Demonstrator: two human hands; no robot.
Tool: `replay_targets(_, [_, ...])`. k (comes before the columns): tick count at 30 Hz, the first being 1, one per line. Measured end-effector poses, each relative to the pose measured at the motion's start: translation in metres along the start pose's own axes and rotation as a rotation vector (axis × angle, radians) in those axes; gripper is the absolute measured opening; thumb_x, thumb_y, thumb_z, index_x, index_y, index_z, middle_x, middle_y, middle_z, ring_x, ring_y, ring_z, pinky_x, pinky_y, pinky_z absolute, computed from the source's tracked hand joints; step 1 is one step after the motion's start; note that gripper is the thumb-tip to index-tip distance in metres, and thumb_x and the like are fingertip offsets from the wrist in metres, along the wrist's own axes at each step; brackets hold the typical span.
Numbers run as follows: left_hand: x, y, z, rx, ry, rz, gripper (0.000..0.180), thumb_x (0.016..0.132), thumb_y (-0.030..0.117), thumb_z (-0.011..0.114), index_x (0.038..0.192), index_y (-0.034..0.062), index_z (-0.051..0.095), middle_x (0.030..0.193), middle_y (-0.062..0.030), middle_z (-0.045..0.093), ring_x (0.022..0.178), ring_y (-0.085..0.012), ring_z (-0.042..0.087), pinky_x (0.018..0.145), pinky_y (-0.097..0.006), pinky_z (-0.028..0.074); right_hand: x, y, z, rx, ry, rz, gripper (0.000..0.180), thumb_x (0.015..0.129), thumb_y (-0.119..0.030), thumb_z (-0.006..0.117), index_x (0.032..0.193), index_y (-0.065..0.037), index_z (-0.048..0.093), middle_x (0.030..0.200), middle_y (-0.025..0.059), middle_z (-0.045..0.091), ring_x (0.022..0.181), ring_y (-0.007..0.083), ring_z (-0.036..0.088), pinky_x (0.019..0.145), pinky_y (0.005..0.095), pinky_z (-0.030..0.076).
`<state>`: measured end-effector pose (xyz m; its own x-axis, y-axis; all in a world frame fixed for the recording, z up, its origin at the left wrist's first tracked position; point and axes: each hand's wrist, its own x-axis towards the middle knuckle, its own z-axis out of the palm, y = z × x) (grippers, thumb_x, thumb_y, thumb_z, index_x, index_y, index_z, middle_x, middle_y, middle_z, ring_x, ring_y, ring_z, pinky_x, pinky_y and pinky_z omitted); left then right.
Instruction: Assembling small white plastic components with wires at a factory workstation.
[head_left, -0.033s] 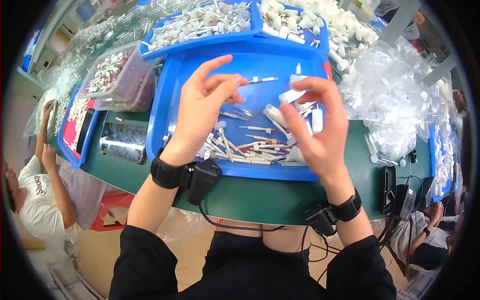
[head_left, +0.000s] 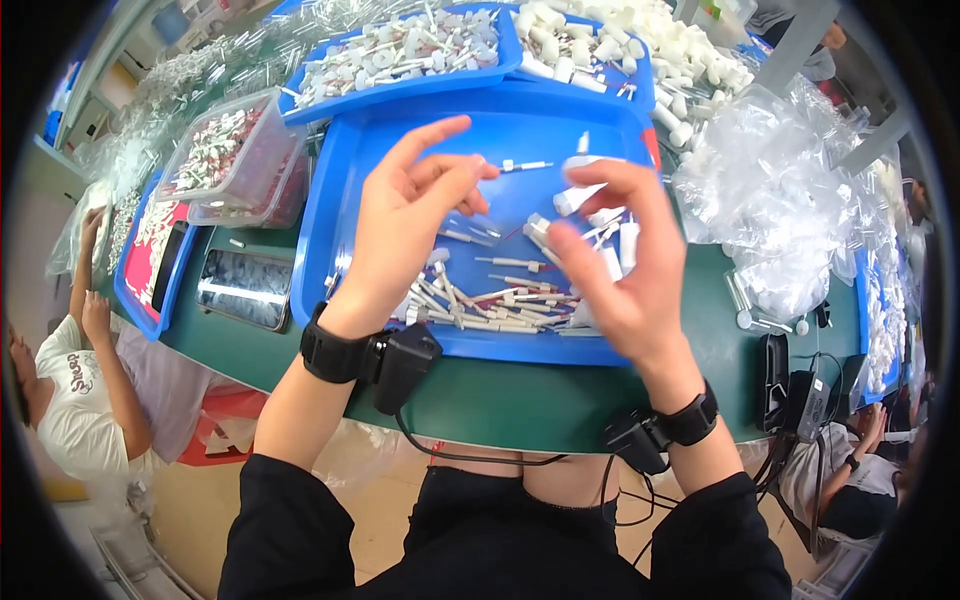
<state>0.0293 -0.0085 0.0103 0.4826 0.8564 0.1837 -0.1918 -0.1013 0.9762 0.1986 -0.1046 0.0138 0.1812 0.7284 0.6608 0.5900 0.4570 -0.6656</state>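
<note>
Over the blue tray (head_left: 318,215), my left hand (head_left: 415,200) is closed in a pinch at its fingertips. From that pinch a thin white stick-like part (head_left: 526,165) points right, with a small collar near the fingers. My right hand (head_left: 632,255) faces it, thumb and forefinger apart. A white plastic piece with a narrow tip (head_left: 583,143) sticks up behind its forefinger and seems held there; the fingers partly hide it. Below the hands, several thin white parts with reddish bits (head_left: 510,305) lie in the tray. White cylindrical caps (head_left: 628,247) lie beside my right hand.
Behind stand blue trays heaped with white parts (head_left: 405,55) and white caps (head_left: 570,50). A clear plastic box (head_left: 225,160) and a phone (head_left: 245,288) sit left. Clear plastic bags (head_left: 760,190) lie right. Wrist-strapped devices (head_left: 405,365) trail cables. Other people work at both sides.
My right hand has shifted slightly left, with the white piece behind its forefinger. My left hand and the thin part have dropped a little. The grips look the same.
</note>
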Motion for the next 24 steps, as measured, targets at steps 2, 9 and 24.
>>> replay_targets(2, [-0.003, -0.003, 0.006, -0.094, -0.072, 0.016, 0.039, 0.088, 0.011, 0.058, 0.124, -0.0012, 0.048, 0.096, -0.0123, 0.065, 0.080, -0.0120, 0.060, 0.076, -0.025, 0.047, -0.001, 0.000, 0.001, 0.023, -0.168, -0.117, 0.046, 0.073, -0.018, 0.071, 0.113, -0.004, 0.053, 0.105, 0.0141, 0.054, 0.089, 0.0270, 0.054, 0.074, 0.0329, 0.045])
replay_targets(9, [-0.008, 0.002, 0.007, -0.237, -0.164, -0.105, 0.029, 0.089, 0.015, 0.059, 0.114, -0.0006, 0.058, 0.095, -0.0093, 0.064, 0.084, -0.0144, 0.062, 0.077, -0.027, 0.051, -0.001, -0.019, -0.003, -0.196, -0.365, -0.153, 0.053, 0.073, -0.023, 0.071, 0.119, -0.004, 0.052, 0.119, 0.0165, 0.047, 0.102, 0.0305, 0.051, 0.086, 0.0371, 0.041])
replay_targets(24, [-0.005, -0.007, -0.003, -0.228, -0.033, -0.154, 0.020, 0.080, 0.000, 0.064, 0.099, -0.0025, 0.059, 0.092, -0.0079, 0.062, 0.082, -0.0134, 0.059, 0.077, -0.026, 0.049, 0.128, 0.049, -0.028, -0.144, -0.496, 0.285, 0.028, 0.087, -0.025, 0.057, 0.099, -0.001, 0.060, 0.091, 0.0095, 0.065, 0.081, 0.0185, 0.062, 0.072, 0.0303, 0.048])
